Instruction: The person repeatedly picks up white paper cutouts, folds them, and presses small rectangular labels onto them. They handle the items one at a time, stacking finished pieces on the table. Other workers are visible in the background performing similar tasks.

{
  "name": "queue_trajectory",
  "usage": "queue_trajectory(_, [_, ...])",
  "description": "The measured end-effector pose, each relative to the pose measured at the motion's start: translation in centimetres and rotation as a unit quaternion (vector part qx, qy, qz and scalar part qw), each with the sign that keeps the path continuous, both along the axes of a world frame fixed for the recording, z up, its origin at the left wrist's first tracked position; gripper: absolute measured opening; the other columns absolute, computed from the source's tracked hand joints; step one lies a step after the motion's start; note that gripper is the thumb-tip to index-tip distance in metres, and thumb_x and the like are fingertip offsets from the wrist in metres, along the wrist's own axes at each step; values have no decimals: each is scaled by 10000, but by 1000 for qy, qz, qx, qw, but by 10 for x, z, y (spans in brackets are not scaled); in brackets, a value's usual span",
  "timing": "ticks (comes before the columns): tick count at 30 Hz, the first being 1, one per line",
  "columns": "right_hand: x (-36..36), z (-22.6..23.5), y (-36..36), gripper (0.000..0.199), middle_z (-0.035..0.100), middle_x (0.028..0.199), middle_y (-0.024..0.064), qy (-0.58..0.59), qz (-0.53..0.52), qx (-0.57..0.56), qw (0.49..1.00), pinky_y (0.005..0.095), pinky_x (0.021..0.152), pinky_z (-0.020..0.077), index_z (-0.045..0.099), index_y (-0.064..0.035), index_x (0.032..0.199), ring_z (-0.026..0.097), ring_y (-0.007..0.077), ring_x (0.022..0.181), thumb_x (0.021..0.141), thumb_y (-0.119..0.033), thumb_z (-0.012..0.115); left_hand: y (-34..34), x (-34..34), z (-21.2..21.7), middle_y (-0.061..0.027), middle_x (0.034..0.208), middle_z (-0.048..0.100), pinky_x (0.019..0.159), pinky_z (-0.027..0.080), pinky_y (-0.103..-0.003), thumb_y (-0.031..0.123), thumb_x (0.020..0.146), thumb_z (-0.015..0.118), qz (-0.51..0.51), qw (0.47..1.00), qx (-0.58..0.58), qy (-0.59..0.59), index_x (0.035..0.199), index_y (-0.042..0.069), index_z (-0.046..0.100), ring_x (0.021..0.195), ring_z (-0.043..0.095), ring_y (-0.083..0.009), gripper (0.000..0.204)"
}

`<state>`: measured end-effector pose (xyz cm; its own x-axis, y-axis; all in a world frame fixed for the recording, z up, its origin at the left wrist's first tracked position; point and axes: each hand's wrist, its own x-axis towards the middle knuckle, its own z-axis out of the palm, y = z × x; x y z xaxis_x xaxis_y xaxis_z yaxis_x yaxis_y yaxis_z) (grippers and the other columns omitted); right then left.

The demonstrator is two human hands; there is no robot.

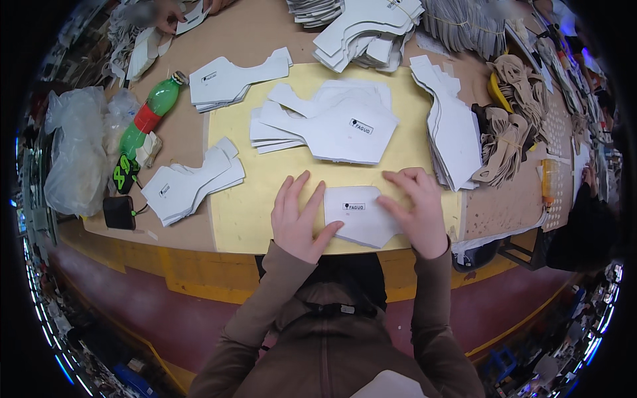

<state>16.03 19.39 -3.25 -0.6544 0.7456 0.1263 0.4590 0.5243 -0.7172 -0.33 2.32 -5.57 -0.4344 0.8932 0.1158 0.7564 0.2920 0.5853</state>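
A white cut piece (361, 229) with a small dark printed label lies flat on the yellow sheet (232, 232) right in front of me. My left hand (296, 220) rests at its left edge, fingers spread and thumb touching the piece. On the other side, my right hand (419, 209) has its thumb on the piece's upper right edge, fingers apart and curved over the sheet. Beyond both hands sits a loose pile of similar white pieces (338, 136), fanned out to the left.
More white stacks lie at the left (192, 189), upper left (222, 83) and right (451, 132). A green bottle (162, 99), a black phone-like device (119, 213) and clear plastic bags (73, 152) line the left side. Beige bundles (507, 142) lie at right. Another person's hand (169, 16) works at the far left.
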Motion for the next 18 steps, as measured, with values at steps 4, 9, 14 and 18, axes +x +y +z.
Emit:
queue_trajectory(4, [6,0,-16,203,641,886,79,-22,12,-1,1000,345,852,392,720,-49,1004,576,224,835,836,-136,793,7,2,-3,-186,1406,542,1098,393,-487,179,843,791,1,997,41,-66,1377,47,567,1345,471,-398,595])
queue_trajectory(9, [4,8,-27,77,668,862,80,107,-54,-232,965,310,867,465,692,10,961,621,197,866,891,-18,711,1,10,19,-141,1104,717,932,539,-365,59,900,754,86,880,63,-462,1342,-5,561,1044,678,-223,486])
queue_trajectory(14, [-10,5,-29,142,655,1022,130,221,-127,-41,966,319,886,472,654,27,1050,596,221,948,910,41,634,-2,-24,44,-69,1059,716,668,531,-227,83,985,680,116,820,176,-532,1327,-52,570,824,664,-79,384])
queue_trajectory(18, [-18,-6,-32,231,613,1119,141,198,-141,11,970,342,910,464,627,22,1123,559,243,950,895,57,619,11,-105,55,-67,1056,721,625,497,-225,83,967,699,140,818,314,-460,1330,-81,557,791,638,-75,422])
